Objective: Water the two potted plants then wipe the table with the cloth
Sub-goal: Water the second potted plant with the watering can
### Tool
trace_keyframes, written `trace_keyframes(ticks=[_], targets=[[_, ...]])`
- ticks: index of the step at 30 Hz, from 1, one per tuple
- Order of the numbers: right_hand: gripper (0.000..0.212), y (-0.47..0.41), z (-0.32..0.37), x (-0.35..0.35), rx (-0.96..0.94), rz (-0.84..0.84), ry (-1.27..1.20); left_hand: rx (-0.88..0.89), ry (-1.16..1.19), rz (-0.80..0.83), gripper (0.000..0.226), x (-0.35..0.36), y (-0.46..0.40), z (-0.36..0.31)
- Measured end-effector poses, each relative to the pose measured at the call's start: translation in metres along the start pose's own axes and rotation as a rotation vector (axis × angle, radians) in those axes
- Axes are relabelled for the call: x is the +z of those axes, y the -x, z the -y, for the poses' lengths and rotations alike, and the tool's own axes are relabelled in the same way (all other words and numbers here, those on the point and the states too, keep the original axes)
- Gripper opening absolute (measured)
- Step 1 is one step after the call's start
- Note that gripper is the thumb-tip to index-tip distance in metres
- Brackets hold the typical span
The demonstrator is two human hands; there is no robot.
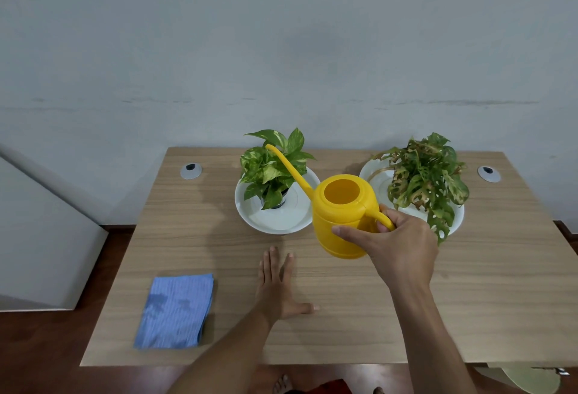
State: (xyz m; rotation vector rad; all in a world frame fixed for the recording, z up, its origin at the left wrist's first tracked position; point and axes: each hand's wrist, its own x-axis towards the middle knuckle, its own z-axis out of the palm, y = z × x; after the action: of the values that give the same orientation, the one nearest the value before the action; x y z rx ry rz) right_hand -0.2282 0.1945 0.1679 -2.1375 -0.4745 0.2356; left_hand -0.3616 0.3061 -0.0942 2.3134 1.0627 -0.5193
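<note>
One watering can [342, 217], right-hand [397, 246] grip

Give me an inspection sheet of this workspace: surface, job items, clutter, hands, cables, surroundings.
Surface: wooden table, dry as far as can be seen.
Job's things: yellow watering can held with its spout over the left plant in a white dish; right plant in its own white dish; folded blue cloth with damp patches, front left.
Clutter: nothing seen.
Hands: right hand grips the can's handle; left hand flat on the table.
Cables: none; two cable grommets at the rear corners.
Surroundings: grey wall, reddish floor.
</note>
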Motion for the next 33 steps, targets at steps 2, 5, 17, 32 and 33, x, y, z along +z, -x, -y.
trace_keyframes(ticks=[2,5,17,32,33], targets=[[0.055,-0.001,-0.002,-0.001,0.002,-0.007,-0.012,-0.003,-0.002,-0.004,0.146,0.001,0.0,0.0],[0.052,-0.003,-0.004,-0.004,0.003,-0.015,-0.016,0.003,0.006,-0.015,0.146,0.001,-0.001,0.0],[0.055,-0.009,-0.023,-0.006,0.019,-0.008,-0.123,0.01,-0.035,-0.041,0.145,0.002,-0.003,-0.006],[0.036,-0.03,-0.106,-0.091,0.14,-0.192,-0.342,0.26,0.029,-0.136,0.11,0.059,-0.034,-0.114],[0.035,-0.032,-0.117,-0.104,0.145,-0.227,-0.332,0.291,0.008,-0.12,0.107,0.069,-0.038,-0.128]])
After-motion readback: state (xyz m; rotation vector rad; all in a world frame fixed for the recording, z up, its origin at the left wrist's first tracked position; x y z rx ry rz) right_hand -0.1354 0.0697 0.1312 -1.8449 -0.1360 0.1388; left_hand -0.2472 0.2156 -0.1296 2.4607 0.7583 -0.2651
